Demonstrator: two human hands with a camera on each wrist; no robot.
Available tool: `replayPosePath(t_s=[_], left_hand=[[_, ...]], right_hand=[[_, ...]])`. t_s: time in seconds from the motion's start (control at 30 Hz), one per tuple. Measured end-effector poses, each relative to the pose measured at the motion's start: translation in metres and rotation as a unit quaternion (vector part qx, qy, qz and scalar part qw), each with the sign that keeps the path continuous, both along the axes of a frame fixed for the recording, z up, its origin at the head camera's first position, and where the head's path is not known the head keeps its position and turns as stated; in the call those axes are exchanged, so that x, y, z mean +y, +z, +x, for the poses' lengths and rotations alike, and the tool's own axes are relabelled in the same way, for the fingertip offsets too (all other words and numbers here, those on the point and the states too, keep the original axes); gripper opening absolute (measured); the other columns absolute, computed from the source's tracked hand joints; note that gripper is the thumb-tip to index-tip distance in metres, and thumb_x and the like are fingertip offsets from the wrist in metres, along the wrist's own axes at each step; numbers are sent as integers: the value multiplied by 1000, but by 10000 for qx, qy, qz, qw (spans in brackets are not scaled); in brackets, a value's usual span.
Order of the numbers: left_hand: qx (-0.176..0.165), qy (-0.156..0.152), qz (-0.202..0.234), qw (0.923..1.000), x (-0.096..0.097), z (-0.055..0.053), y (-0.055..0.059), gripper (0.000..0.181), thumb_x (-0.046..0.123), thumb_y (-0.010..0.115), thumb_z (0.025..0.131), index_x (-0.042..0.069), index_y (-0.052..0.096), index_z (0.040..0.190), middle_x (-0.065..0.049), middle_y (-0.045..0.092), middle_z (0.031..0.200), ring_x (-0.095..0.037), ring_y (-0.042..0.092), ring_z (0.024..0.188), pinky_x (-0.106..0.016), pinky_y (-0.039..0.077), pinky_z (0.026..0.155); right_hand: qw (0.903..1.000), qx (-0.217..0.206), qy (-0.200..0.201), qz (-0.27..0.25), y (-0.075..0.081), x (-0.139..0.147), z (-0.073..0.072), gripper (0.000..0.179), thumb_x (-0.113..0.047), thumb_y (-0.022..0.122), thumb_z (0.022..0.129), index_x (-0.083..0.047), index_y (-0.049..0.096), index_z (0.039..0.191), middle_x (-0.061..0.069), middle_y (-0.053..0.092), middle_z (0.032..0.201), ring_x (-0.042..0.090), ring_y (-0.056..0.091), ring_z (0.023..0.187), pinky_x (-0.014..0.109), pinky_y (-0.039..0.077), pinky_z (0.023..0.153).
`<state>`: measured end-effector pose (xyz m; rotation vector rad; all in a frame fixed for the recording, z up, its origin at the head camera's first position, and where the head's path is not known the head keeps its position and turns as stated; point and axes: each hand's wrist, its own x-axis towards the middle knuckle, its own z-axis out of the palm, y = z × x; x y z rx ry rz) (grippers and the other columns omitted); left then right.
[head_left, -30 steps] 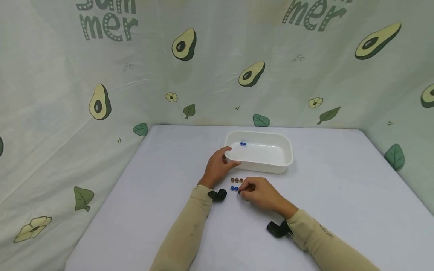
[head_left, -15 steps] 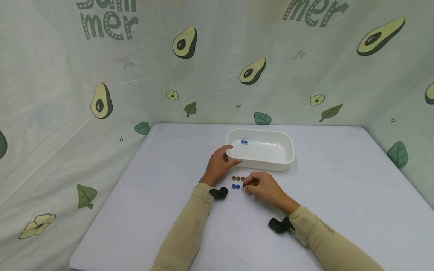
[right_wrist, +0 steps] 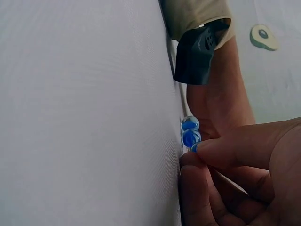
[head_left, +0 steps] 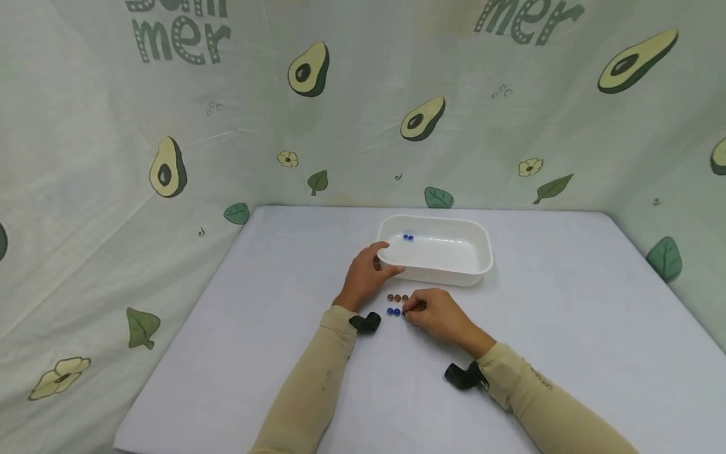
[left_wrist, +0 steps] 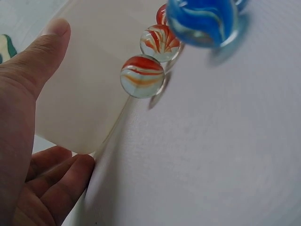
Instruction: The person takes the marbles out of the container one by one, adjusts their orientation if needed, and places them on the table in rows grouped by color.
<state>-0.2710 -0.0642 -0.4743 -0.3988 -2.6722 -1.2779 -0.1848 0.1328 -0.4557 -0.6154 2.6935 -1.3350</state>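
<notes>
My left hand (head_left: 362,277) holds the near left corner of a white plastic tray (head_left: 445,255), thumb along the front wall and fingers around the left side. Two blue marbles (head_left: 408,238) lie inside the tray. In front of it is a row of three orange-swirled marbles (head_left: 397,298); the left wrist view shows their glass closely, with a blue-swirled marble (left_wrist: 202,21) nearer. My right hand (head_left: 439,315) pinches a blue marble (right_wrist: 194,147) between thumb and index finger, at the right end of two other blue marbles (right_wrist: 191,131). Fingers mostly cover the pinched one.
A white-covered table (head_left: 272,353) extends to both sides. Behind it hangs a pale green cloth (head_left: 351,145) printed with avocados and leaves. A black wrist camera (head_left: 465,376) sits on the right wrist, another camera (head_left: 365,323) on the left.
My right hand drew slightly right, away from the two blue marbles, then came back left beside them with the pinched marble. My left hand has stayed on the tray.
</notes>
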Motion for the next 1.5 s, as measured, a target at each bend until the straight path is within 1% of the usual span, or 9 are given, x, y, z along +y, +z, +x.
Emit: replayPosePath(t_s=[0.1, 0.23, 0.4, 0.57, 0.7, 0.9, 1.0, 1.33, 1.5], left_hand=[[-8, 1, -15, 10000, 0, 1, 0, 72, 54, 77, 83, 20, 54, 142, -2, 61, 122, -17, 57, 102, -37, 49, 86], [37, -41, -64, 10000, 0, 1, -1, 72, 54, 77, 83, 20, 54, 142, -1, 61, 117, -17, 55, 98, -36, 49, 83], [143, -51, -52, 9999, -1, 0, -2, 71, 53, 77, 84, 20, 54, 142, -1, 61, 117, -16, 56, 98, -35, 49, 83], [70, -19, 12, 10000, -2, 0, 1, 71, 52, 78, 84, 19, 53, 142, -2, 61, 118, -17, 57, 100, -37, 50, 86], [22, -9, -33, 10000, -2, 0, 3, 71, 52, 78, 84, 19, 53, 142, -3, 61, 121, -17, 58, 102, -37, 50, 87], [-1, -41, -39, 10000, -1, 1, 5, 70, 51, 78, 84, 19, 53, 142, -3, 61, 122, -17, 57, 102, -37, 49, 86], [51, -26, -46, 10000, -1, 0, 5, 70, 50, 78, 84, 19, 53, 142, -2, 61, 118, -17, 56, 99, -36, 49, 84], [150, -93, -33, 9998, 1, -3, 3, 71, 52, 78, 84, 19, 54, 142, -2, 62, 117, -17, 56, 98, -36, 49, 84], [168, -71, 16, 9998, -1, -3, 0, 70, 52, 78, 84, 19, 54, 141, -3, 62, 123, -18, 58, 102, -38, 50, 87]], right_hand=[[10000, 17, 26, 70, -1, -1, 0, 8, -4, 75, 83, -8, 74, 89, -3, 70, 82, 10, 62, 74, 28, 51, 68], [9999, -7, -5, 125, -3, -3, -1, 9, -4, 75, 82, -10, 74, 89, -5, 69, 82, 9, 61, 74, 28, 51, 68], [9998, 169, 55, 131, -4, -4, -3, 10, -3, 74, 81, -9, 73, 89, -6, 67, 80, 9, 61, 72, 28, 51, 67], [9996, 224, 117, 147, -2, -6, -4, 11, -1, 73, 81, -9, 73, 89, -5, 67, 80, 8, 61, 72, 27, 51, 66], [9993, 258, 119, 249, -1, -7, -4, 11, 0, 73, 82, -8, 73, 90, -4, 68, 81, 8, 61, 73, 27, 51, 67], [9984, 437, 80, 341, 2, -8, -2, 12, 2, 73, 81, -6, 72, 90, -2, 68, 85, 7, 61, 74, 28, 52, 69], [9981, 502, 63, 347, 2, -8, -1, 12, 2, 73, 81, -6, 73, 90, -2, 68, 85, 7, 61, 74, 28, 52, 69], [9971, 648, 31, 401, 1, -7, -1, 13, 1, 72, 81, -6, 73, 92, 0, 68, 87, 8, 62, 75, 28, 53, 70], [9973, 624, 30, 390, 0, -8, -1, 13, 1, 72, 81, -5, 73, 93, 0, 68, 88, 8, 62, 76, 28, 53, 71]])
